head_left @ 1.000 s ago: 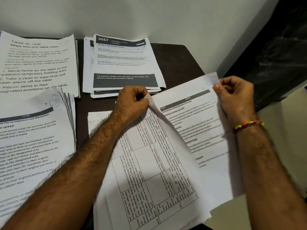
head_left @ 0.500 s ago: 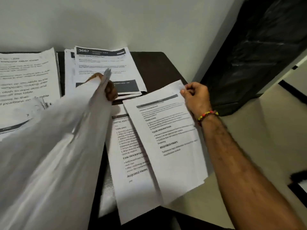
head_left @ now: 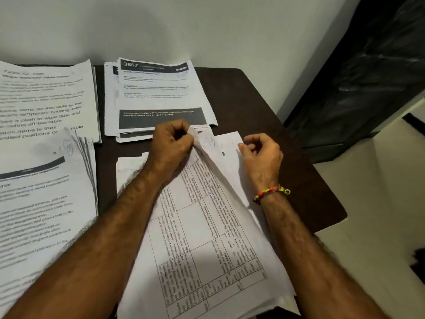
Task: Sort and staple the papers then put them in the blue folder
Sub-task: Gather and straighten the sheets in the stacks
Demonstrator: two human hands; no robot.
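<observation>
Both forearms extended forward, converging. Left hand (head_left: pixel 171 141) fisted, fingers curled tight, pinching at thumb side. Right hand (head_left: pixel 262 155) knuckles up, fingers loosely curled, nothing visibly gripped. Beaded band on right wrist.

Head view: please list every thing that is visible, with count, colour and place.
table: one, dark brown, against the wall.
paper piles: four, white with black print; far left, near left, far middle headed 3667, near middle.
grid sheet: one, white, top of the near middle pile.
wall: white, behind.
dark object: black, right.
floor: pale, right.
bracelet: one, red and yellow, right wrist.
left hand: pinches the grid sheet's top corner.
right hand: curled at the next sheet's top edge.
</observation>
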